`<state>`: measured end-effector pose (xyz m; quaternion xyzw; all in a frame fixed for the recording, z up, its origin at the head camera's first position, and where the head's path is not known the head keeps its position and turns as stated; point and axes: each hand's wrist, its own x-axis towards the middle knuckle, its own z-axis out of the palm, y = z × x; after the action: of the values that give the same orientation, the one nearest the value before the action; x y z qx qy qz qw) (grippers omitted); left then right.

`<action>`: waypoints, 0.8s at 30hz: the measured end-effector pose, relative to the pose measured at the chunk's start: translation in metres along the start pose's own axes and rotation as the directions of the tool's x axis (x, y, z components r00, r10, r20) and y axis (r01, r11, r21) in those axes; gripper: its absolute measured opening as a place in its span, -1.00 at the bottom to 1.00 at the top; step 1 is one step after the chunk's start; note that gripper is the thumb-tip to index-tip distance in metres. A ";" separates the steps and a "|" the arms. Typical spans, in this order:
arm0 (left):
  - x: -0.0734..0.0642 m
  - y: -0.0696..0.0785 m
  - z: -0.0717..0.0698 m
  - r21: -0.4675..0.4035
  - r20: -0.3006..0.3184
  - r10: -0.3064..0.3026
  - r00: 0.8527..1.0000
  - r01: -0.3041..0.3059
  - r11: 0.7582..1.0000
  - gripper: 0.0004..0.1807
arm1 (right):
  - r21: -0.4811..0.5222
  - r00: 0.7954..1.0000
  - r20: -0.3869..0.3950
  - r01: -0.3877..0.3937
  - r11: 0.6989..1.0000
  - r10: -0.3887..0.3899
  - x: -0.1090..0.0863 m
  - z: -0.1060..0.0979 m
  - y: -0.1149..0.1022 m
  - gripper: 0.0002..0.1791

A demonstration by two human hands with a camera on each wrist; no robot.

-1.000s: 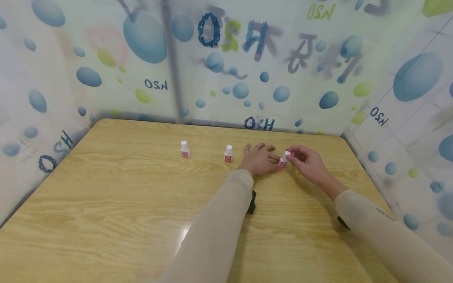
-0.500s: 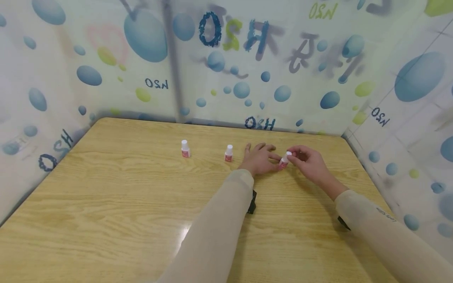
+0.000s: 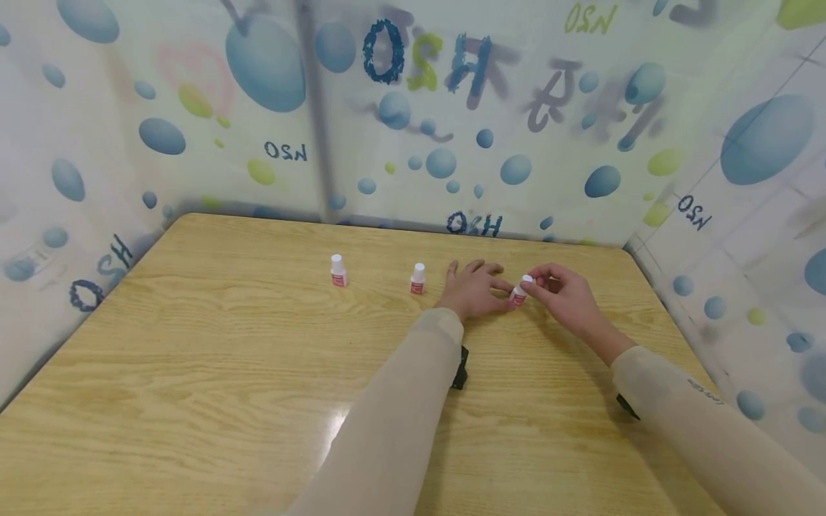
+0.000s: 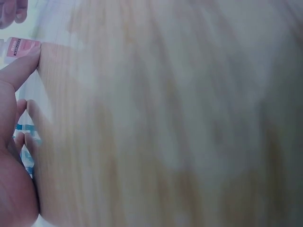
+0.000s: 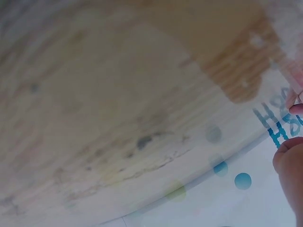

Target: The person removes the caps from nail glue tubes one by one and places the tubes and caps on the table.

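Left bottle (image 3: pixel 338 272) and middle bottle (image 3: pixel 417 280) sat on the table (image 3: pixel 213 344), roughly 9 o'clock from the left hand (image 3: pixel 473 292); right bottle (image 3: pixel 518 294), then right hand (image 3: pixel 566 299) at 3, wall (image 3: pixel 400 186) at 12.

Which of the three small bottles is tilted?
The rightmost bottle in the head view: it leans, its cap pinched by the right hand while the left hand touches it low down. The middle bottle and leftmost bottle stand upright and untouched.

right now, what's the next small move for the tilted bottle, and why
Probably ease the tilted bottle upright: the right hand pinches its cap, the left hand touches its lower part, and the other two bottles stand upright.
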<state>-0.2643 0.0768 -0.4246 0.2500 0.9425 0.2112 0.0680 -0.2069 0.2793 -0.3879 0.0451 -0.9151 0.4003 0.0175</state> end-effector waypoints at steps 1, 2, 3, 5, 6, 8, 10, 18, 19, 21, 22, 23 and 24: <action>0.000 0.000 0.000 -0.004 -0.001 0.001 1.000 -0.001 1.000 -0.53 | -0.001 1.000 0.000 -0.004 1.000 0.004 0.000 0.000 0.000 -0.49; 0.000 0.000 0.000 -0.007 -0.002 0.001 1.000 -0.001 1.000 -0.53 | -0.001 1.000 0.000 -0.007 1.000 0.007 0.000 0.000 0.000 -0.49; 0.000 0.000 0.000 -0.010 -0.003 0.000 1.000 0.000 1.000 -0.53 | -0.001 1.000 0.001 -0.011 1.000 0.011 0.000 0.000 0.000 -0.48; 0.000 0.000 0.001 -0.013 -0.005 -0.001 1.000 0.001 1.000 -0.52 | 0.003 1.000 0.007 -0.015 1.000 0.015 0.000 0.000 0.000 -0.47; 0.000 0.000 0.001 -0.013 -0.007 0.000 1.000 0.000 1.000 -0.52 | 0.008 1.000 0.009 -0.017 1.000 0.017 0.000 -0.001 0.000 -0.48; 0.001 -0.001 0.002 -0.007 -0.008 -0.002 1.000 0.002 1.000 -0.51 | 0.014 1.000 0.016 -0.017 1.000 0.016 0.000 -0.001 -0.001 -0.47; 0.001 -0.001 0.002 -0.005 -0.009 -0.005 1.000 0.005 1.000 -0.50 | 0.017 1.000 0.020 -0.012 1.000 0.012 -0.001 -0.001 -0.001 -0.47; 0.001 0.000 0.002 -0.012 -0.014 -0.011 1.000 0.010 1.000 -0.54 | -0.006 1.000 0.007 0.013 1.000 -0.013 -0.002 0.000 -0.002 -0.51; 0.001 0.000 0.002 -0.012 -0.014 -0.009 1.000 0.009 1.000 -0.54 | -0.005 1.000 0.007 0.015 1.000 -0.015 -0.002 -0.001 -0.002 -0.51; 0.001 0.000 0.002 -0.007 -0.014 -0.009 1.000 0.009 1.000 -0.54 | 0.002 1.000 0.011 0.009 1.000 -0.009 -0.002 -0.001 -0.003 -0.50; 0.001 0.001 0.002 -0.005 -0.014 -0.009 1.000 0.009 1.000 -0.54 | 0.007 1.000 0.014 0.005 1.000 -0.005 -0.002 -0.001 -0.003 -0.49; 0.001 0.001 0.001 -0.002 -0.014 -0.009 1.000 0.009 1.000 -0.54 | 0.011 1.000 0.017 0.000 1.000 0.000 -0.003 -0.001 -0.003 -0.48; 0.001 0.001 0.001 0.000 -0.015 -0.011 1.000 0.011 1.000 -0.54 | 0.015 1.000 0.018 -0.004 1.000 0.004 -0.003 -0.002 -0.004 -0.48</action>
<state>-0.2647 0.0784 -0.4254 0.2435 0.9442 0.2128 0.0622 -0.2039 0.2782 -0.3842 0.0471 -0.9123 0.4067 0.0079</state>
